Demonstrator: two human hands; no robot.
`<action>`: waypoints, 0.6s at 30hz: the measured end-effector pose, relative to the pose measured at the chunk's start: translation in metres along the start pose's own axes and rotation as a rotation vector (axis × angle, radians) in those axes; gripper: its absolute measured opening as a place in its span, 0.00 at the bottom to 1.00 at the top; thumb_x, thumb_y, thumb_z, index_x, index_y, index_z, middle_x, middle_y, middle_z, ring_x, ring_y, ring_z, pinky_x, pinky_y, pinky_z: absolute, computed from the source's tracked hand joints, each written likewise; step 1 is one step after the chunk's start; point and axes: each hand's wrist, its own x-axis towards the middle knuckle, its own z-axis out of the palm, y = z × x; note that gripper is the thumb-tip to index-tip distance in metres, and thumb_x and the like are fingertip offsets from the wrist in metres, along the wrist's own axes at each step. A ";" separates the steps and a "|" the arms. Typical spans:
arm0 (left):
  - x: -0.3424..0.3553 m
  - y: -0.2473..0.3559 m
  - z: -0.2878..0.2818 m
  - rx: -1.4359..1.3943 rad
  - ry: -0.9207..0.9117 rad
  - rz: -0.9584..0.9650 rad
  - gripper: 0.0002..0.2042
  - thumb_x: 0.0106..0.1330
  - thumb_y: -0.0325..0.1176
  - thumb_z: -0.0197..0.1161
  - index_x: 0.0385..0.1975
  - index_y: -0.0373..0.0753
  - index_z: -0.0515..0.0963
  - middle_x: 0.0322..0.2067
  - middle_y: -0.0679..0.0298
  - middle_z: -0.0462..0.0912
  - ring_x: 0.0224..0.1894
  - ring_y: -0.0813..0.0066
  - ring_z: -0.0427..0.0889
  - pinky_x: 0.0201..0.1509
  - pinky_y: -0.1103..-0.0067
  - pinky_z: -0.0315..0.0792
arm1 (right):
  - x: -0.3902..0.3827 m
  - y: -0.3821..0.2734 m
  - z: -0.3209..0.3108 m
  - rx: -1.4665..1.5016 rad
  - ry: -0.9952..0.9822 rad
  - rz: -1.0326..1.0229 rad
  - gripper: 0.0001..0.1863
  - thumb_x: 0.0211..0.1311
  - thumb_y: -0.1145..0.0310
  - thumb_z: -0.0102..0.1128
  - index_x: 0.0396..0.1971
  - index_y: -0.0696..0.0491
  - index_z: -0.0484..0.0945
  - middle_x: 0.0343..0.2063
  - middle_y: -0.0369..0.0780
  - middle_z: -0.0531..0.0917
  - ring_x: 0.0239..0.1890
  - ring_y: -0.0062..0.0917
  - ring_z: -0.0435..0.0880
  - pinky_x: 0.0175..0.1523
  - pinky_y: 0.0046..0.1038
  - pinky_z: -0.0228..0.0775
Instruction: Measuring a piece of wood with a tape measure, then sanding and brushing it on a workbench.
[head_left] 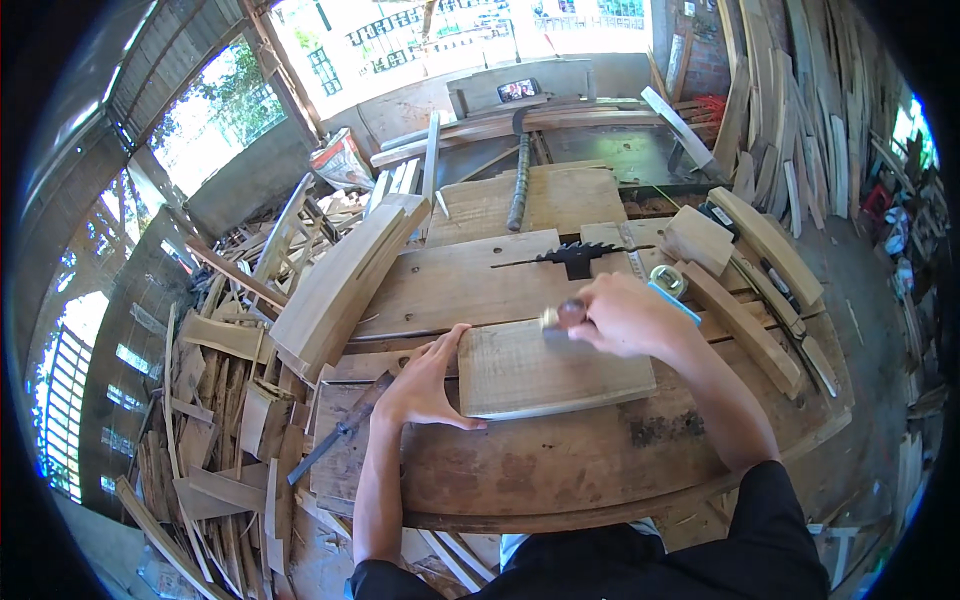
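Note:
A thick rectangular wooden board (550, 375) lies flat on the workbench (560, 470) in front of me. My left hand (425, 385) braces its left end, fingers stretched along that side and thumb spread toward the near corner. Over the board's far right part, my right hand (620, 315) is closed around a short brown tool (568, 315) with a pale, brass-coloured end. Motion blur and my fingers hide its exact kind and whether it touches the board. Beyond lies a black toothed metal piece (577, 257). A round tape measure (667, 281) sits beside my right wrist.
A thick timber (345, 285) angles up at the left, near a dark metal bar (340, 428). Wooden blocks (740, 325) and a chisel-like blade (818, 365) lie at the right. A wrapped-handle hammer (520, 180) rests farther back. Scrap wood (225, 440) is heaped left.

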 end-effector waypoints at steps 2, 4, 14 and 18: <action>0.000 -0.001 0.001 -0.005 0.003 0.014 0.75 0.32 0.59 0.89 0.82 0.38 0.49 0.73 0.41 0.68 0.78 0.41 0.63 0.83 0.55 0.55 | -0.011 -0.008 -0.007 0.031 -0.092 -0.090 0.09 0.67 0.60 0.71 0.40 0.48 0.90 0.31 0.46 0.90 0.35 0.43 0.90 0.44 0.42 0.82; 0.000 -0.003 0.001 0.010 0.013 0.007 0.75 0.31 0.59 0.89 0.81 0.38 0.49 0.73 0.41 0.68 0.78 0.40 0.63 0.83 0.55 0.55 | -0.019 -0.012 -0.012 0.099 -0.277 -0.267 0.08 0.66 0.59 0.71 0.39 0.46 0.91 0.32 0.46 0.90 0.35 0.44 0.89 0.43 0.41 0.81; 0.000 0.001 -0.001 0.011 0.016 -0.012 0.74 0.30 0.59 0.90 0.81 0.37 0.51 0.73 0.42 0.68 0.78 0.41 0.64 0.83 0.57 0.55 | 0.001 0.012 0.007 -0.138 0.162 -0.008 0.08 0.66 0.63 0.68 0.36 0.51 0.90 0.31 0.46 0.89 0.35 0.45 0.90 0.45 0.45 0.82; -0.001 -0.001 -0.002 0.032 0.012 -0.017 0.74 0.30 0.58 0.90 0.81 0.36 0.51 0.73 0.42 0.68 0.78 0.42 0.64 0.83 0.58 0.56 | -0.017 -0.016 -0.013 -0.077 0.006 -0.034 0.08 0.66 0.64 0.68 0.40 0.49 0.90 0.32 0.45 0.90 0.36 0.45 0.90 0.46 0.46 0.81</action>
